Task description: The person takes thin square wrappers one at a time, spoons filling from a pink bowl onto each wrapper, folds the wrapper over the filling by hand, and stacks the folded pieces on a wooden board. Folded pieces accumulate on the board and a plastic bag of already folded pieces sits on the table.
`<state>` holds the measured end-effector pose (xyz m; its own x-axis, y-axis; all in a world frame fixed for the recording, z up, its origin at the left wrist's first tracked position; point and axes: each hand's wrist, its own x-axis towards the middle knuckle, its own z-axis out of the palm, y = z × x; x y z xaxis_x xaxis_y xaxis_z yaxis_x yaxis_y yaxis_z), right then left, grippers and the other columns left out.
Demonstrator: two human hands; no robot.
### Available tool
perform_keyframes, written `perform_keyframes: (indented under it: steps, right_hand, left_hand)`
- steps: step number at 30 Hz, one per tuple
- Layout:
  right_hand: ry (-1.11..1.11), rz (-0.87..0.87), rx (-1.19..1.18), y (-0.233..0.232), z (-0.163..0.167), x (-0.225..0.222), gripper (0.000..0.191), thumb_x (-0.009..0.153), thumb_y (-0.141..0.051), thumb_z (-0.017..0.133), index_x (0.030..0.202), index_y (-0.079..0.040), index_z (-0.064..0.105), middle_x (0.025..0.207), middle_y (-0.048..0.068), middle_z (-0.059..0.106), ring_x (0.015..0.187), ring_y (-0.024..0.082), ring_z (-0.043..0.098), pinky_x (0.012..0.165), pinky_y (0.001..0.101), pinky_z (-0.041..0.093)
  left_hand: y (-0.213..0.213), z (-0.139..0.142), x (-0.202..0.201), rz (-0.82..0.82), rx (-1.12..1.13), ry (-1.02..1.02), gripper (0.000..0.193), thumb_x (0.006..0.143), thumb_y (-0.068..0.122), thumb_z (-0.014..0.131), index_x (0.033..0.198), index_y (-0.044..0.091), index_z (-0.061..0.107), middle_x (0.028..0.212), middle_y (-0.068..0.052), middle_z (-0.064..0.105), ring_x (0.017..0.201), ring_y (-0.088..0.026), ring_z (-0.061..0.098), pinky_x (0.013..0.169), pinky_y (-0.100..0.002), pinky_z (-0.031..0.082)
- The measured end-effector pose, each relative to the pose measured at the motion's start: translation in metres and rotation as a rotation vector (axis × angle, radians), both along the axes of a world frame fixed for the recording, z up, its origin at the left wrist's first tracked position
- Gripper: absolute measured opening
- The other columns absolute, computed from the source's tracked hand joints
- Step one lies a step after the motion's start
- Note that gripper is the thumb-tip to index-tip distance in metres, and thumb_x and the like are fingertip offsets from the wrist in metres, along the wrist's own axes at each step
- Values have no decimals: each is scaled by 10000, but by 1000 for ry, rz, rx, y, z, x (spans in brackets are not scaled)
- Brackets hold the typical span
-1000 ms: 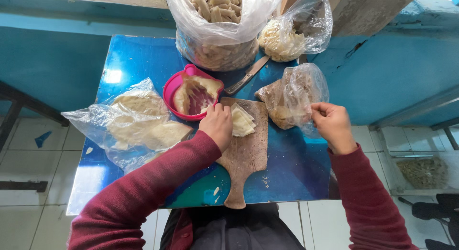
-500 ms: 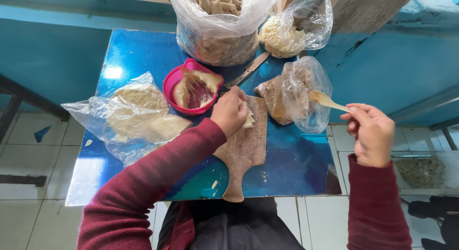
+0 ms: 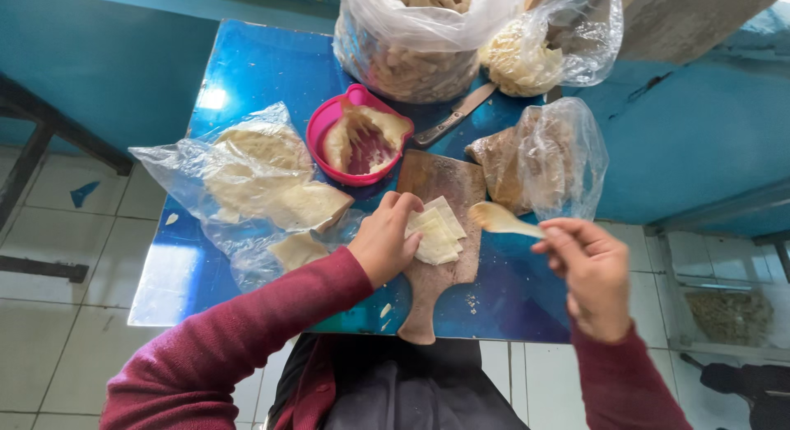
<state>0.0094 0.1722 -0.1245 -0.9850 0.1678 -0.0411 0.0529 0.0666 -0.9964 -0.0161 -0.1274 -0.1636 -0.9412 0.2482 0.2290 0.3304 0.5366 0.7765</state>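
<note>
My left hand (image 3: pixel 385 237) rests on a small stack of pale square dough wrappers (image 3: pixel 436 232) lying on a wooden cutting board (image 3: pixel 439 257), with its fingers curled over the stack's left edge. A small pale spoon (image 3: pixel 502 221) is pinched in the fingers of my right hand (image 3: pixel 588 274), its bowl pointing left toward the wrappers and just right of them. Behind the spoon sits an open clear bag of brownish filling (image 3: pixel 539 157).
A pink bowl (image 3: pixel 355 134) with dough stands behind the board. A clear bag of flat dough sheets (image 3: pixel 255 183) lies at the left. Two big bags (image 3: pixel 428 43) and a knife (image 3: pixel 457 116) are at the back. The blue table (image 3: pixel 247 68) ends near my body.
My right hand drew the spoon out of the filling bag and brought it down and left, near the wrappers. My left hand stayed on the wrapper stack.
</note>
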Motion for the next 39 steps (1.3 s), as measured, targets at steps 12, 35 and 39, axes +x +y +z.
perform_keyframes:
  steps: [12, 35, 39]
  right_hand:
    - [442, 149, 667, -89, -10, 26, 172, 921, 37, 698, 1078, -25, 735, 921, 87, 741, 809, 152, 710, 729, 276, 560]
    - [596, -330, 753, -14, -1, -6, 76, 1172, -10, 618, 1217, 19, 672, 1029, 91, 747, 818, 122, 689, 701, 216, 512]
    - [480, -294, 847, -11, 15, -45, 107, 1189, -59, 620, 1213, 17, 691, 1011, 89, 741, 945, 165, 732, 834, 292, 562]
  left_hand:
    - [-35, -5, -1, -44, -228, -44, 270, 858, 188, 722, 1001, 34, 552, 994, -186, 596, 924, -402, 643, 788, -495, 521]
    - [-33, 3, -8, -113, -141, 89, 187, 878, 87, 645, 1034, 25, 563, 969, -142, 614, 949, -353, 595, 832, -427, 493]
    - [-28, 4, -11, -141, -106, 100, 257, 850, 74, 649, 1082, 25, 550, 990, -158, 615, 957, -354, 601, 848, -433, 489]
